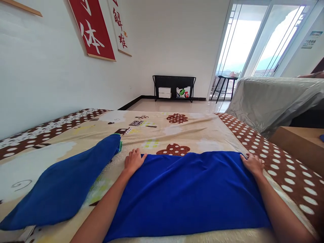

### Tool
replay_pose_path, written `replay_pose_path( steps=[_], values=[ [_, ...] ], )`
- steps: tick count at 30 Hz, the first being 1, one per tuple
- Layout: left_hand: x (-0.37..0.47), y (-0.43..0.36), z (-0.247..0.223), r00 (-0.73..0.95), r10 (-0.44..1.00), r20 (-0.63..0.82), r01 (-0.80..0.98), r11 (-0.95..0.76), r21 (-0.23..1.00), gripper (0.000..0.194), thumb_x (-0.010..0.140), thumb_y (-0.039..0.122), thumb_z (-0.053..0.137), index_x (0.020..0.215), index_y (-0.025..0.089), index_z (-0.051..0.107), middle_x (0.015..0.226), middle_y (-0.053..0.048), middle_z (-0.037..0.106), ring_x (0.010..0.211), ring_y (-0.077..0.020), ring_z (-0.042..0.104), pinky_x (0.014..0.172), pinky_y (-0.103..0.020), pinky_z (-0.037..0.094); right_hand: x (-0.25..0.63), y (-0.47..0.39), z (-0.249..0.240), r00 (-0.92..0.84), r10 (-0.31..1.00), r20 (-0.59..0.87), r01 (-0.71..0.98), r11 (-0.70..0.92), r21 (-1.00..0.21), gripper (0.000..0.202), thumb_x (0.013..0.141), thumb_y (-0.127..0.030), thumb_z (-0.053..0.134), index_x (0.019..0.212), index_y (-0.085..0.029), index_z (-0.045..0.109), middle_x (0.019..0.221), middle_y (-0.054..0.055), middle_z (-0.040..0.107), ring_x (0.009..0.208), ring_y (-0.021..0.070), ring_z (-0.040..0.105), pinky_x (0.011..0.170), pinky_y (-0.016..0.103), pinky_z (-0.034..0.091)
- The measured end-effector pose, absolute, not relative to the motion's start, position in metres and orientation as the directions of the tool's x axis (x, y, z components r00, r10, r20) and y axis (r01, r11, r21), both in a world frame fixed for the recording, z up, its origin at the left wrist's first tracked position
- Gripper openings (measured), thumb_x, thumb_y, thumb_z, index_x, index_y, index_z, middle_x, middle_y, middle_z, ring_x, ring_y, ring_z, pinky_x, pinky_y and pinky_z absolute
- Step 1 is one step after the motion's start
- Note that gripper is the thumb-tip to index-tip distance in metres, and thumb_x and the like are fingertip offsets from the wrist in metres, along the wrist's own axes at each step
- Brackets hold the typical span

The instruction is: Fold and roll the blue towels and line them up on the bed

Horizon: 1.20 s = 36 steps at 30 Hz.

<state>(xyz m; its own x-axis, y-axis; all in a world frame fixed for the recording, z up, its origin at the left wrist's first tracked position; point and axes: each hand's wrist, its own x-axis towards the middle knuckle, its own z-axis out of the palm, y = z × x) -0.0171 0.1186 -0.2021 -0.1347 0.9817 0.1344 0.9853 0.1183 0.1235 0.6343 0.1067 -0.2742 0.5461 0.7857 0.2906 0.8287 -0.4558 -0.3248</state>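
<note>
A bright blue cloth (192, 195) lies spread over the patterned blanket (157, 130), with soft wrinkles near its far edge. My left hand (133, 160) pinches its far left corner, thumb along the edge and fingers curled. At the far right corner, my right hand (253, 163) grips the fabric in the same way, the fingertips partly hidden. Left of my left forearm rests a darker blue cloth (68, 182), folded and with green trim at its far tip. Neither hand touches that one.
A brown polka-dot border (280, 168) runs along the blanket's sides. At right are a cardboard box (298, 145) and plastic-covered furniture (273, 101). Beyond the blanket stand a black rack (174, 82) and a black stool (225, 84) near glass doors. A white wall (37, 67) borders the left.
</note>
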Motion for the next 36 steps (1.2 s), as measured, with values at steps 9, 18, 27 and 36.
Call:
replay_pose_path(
  steps=[9, 18, 27, 36],
  values=[
    [-0.05, 0.122, -0.22, -0.031, 0.985, 0.17, 1.0, 0.031, 0.006, 0.042, 0.101, 0.048, 0.029, 0.118, 0.022, 0.058, 0.097, -0.011, 0.074, 0.092, -0.0287, 0.07, 0.076, -0.035, 0.048, 0.639, 0.111, -0.285, 0.519, 0.818, 0.25, 0.85, -0.461, -0.254, 0.048, 0.094, -0.045, 0.036, 0.113, -0.012, 0.065, 0.1, 0.018, 0.07, 0.096, 0.0299, 0.066, 0.082, 0.039, 0.048],
    [-0.114, 0.155, -0.203, -0.07, 0.968, 0.24, 0.996, 0.081, -0.036, 0.036, 0.102, 0.042, 0.034, 0.112, 0.021, 0.06, 0.099, -0.009, 0.075, 0.095, -0.0257, 0.071, 0.073, -0.027, 0.044, 0.614, 0.137, -0.272, 0.445, 0.863, 0.239, 0.893, -0.406, -0.195, 0.049, 0.099, -0.052, 0.03, 0.117, -0.022, 0.063, 0.089, 0.013, 0.071, 0.086, 0.029, 0.067, 0.076, 0.038, 0.047],
    [-0.133, 0.18, -0.234, -0.093, 0.958, 0.272, 0.996, 0.088, 0.029, 0.036, 0.101, 0.047, 0.034, 0.102, 0.024, 0.062, 0.086, -0.005, 0.074, 0.08, -0.0231, 0.07, 0.064, -0.026, 0.038, 0.613, 0.145, -0.285, 0.531, 0.818, 0.223, 0.844, -0.488, -0.22, 0.054, 0.098, -0.058, 0.026, 0.113, -0.023, 0.064, 0.088, 0.013, 0.07, 0.083, 0.0286, 0.066, 0.071, 0.036, 0.046],
    [-0.14, 0.181, -0.232, -0.084, 0.928, 0.364, 0.984, 0.02, 0.176, 0.034, 0.096, 0.028, 0.032, 0.109, 0.02, 0.063, 0.113, -0.01, 0.068, 0.107, -0.0214, 0.064, 0.093, -0.028, 0.047, 0.608, 0.137, -0.28, 0.548, 0.788, 0.281, 0.833, -0.485, -0.266, 0.042, 0.094, -0.051, 0.038, 0.093, -0.019, 0.067, 0.08, 0.012, 0.066, 0.079, 0.0274, 0.062, 0.068, 0.035, 0.042]
  ],
)
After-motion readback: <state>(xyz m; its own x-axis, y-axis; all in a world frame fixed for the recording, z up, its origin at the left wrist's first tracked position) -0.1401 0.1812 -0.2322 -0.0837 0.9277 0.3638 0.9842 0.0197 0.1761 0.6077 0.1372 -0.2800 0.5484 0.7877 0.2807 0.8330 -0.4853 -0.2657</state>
